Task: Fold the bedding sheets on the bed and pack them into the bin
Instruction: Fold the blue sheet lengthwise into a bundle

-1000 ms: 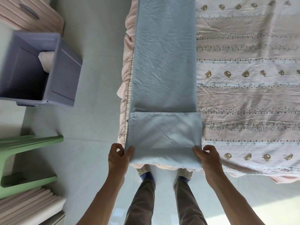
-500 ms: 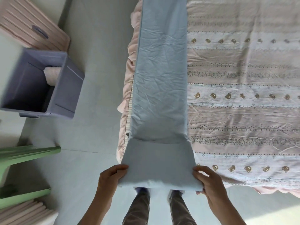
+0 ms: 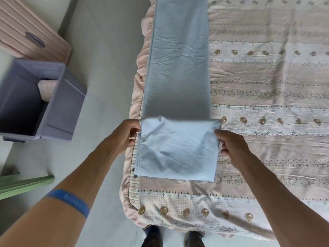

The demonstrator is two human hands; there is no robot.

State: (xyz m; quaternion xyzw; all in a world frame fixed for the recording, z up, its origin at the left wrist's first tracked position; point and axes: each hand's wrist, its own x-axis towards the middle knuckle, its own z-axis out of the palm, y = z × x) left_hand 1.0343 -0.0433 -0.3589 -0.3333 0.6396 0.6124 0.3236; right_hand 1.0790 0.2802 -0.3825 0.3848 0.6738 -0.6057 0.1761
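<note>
A light blue sheet (image 3: 178,68), folded into a long narrow strip, lies along the left side of the bed. Its near end is doubled over into a thicker folded part (image 3: 176,152). My left hand (image 3: 127,135) pinches the left edge of that folded part, and my right hand (image 3: 229,142) pinches its right edge. The fold is lifted slightly above the strip. The purple bin (image 3: 58,104) stands on the floor to the left of the bed, with a rolled pale cloth (image 3: 47,89) inside it.
A pink patterned quilt (image 3: 267,104) with small bears covers the bed. A pink slatted lid or board (image 3: 32,34) lies on the floor behind the bin. A green plastic chair (image 3: 23,184) stands at the left edge. My shoes (image 3: 153,236) are at the bed's foot.
Both hands carried the folded end of the blue sheet up the bed, away from me, turning it over onto the strip. The fold now sits farther from the bed's foot.
</note>
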